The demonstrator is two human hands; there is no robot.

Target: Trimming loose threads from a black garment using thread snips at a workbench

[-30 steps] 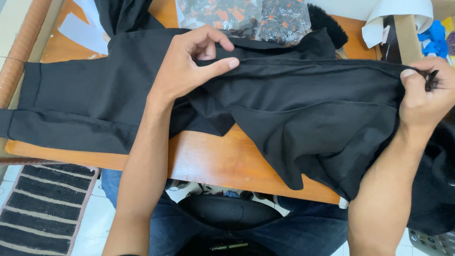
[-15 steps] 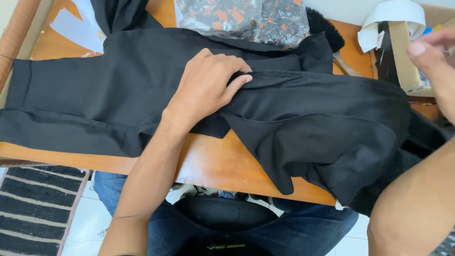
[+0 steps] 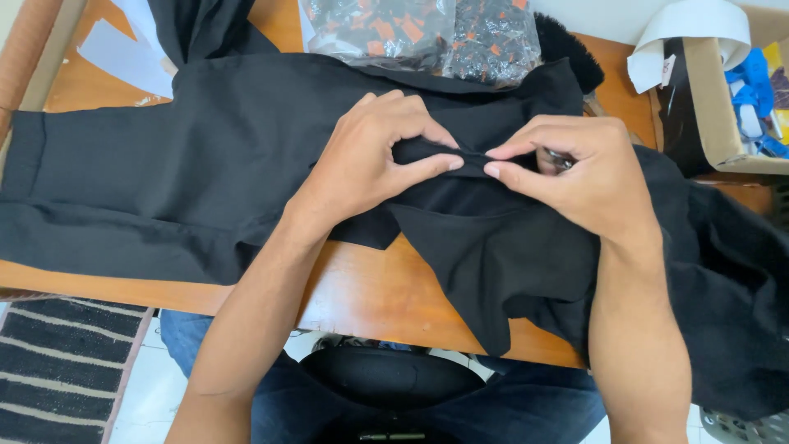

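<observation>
Two bare hands meet over a black garment (image 3: 246,164) spread on a wooden table (image 3: 370,296). Left hand (image 3: 370,160): fingers curled, thumb and forefinger closed in a pinch on a raised fold of the cloth. Palm faces down, heel of the hand resting on the fabric. Right hand (image 3: 583,173): also curled, thumb and forefinger pinching the same fold just beside the left fingertips; the two pinches almost touch. A small dark, shiny thing shows between the right fingers near the knuckles; too small to tell what it is.

Garment: plain black, matte, lying across most of the table from the left edge to beyond the right edge, where it hangs down past the right forearm. Long flat panel to the left with a hemmed end. A pointed flap droops over the near table edge between the two arms. The pinched ridge runs short and horizontal near the garment's middle.

Around it: a clear bag (image 3: 427,33) of dark and orange pieces at the far edge, touching the cloth. Cardboard box (image 3: 723,115) to the right with blue items inside. White paper scraps (image 3: 123,57) far left. Striped rug (image 3: 66,362) on the floor, lower left.
</observation>
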